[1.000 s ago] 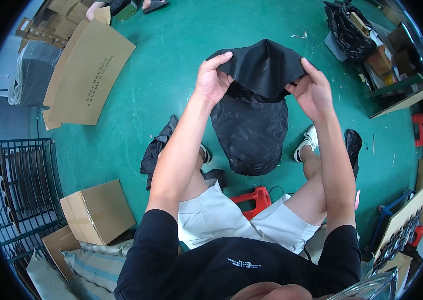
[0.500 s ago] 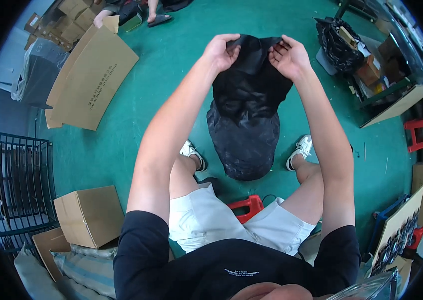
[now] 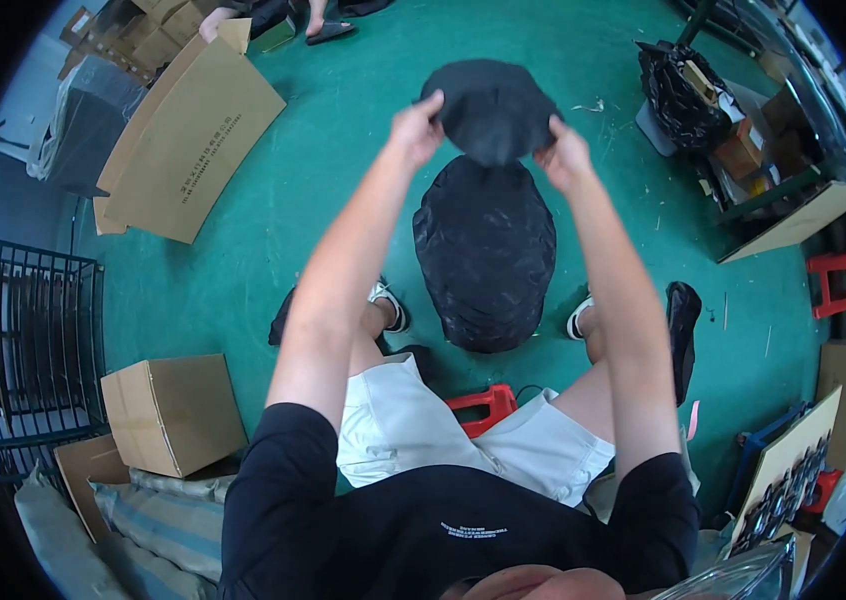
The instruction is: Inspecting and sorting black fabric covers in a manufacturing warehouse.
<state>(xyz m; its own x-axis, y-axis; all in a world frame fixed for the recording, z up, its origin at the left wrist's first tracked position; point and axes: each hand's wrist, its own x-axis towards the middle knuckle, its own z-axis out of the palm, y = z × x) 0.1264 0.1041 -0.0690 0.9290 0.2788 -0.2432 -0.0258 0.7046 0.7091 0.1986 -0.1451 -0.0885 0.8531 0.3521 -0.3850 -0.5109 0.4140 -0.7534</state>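
Both my arms reach forward and up, holding a piece of black fabric [image 3: 491, 108] stretched between them. My left hand [image 3: 417, 126] grips its left edge and my right hand [image 3: 564, 157] grips its right edge. Below the hands, a bulging black bag [image 3: 485, 250] stands on the green floor between my feet. I sit on a low red stool [image 3: 478, 405], wearing white shorts.
A flattened cardboard sheet [image 3: 193, 135] lies at upper left, a closed cardboard box [image 3: 171, 414] at lower left beside a black wire rack [image 3: 28, 350]. A black plastic bag [image 3: 685, 95], boxes and a red stool [image 3: 833, 282] crowd the right. Another person's feet [image 3: 318, 25] show at top.
My hands have lifted higher and farther forward with the black fabric, which is now raised clear above the black bag instead of lying against its top.
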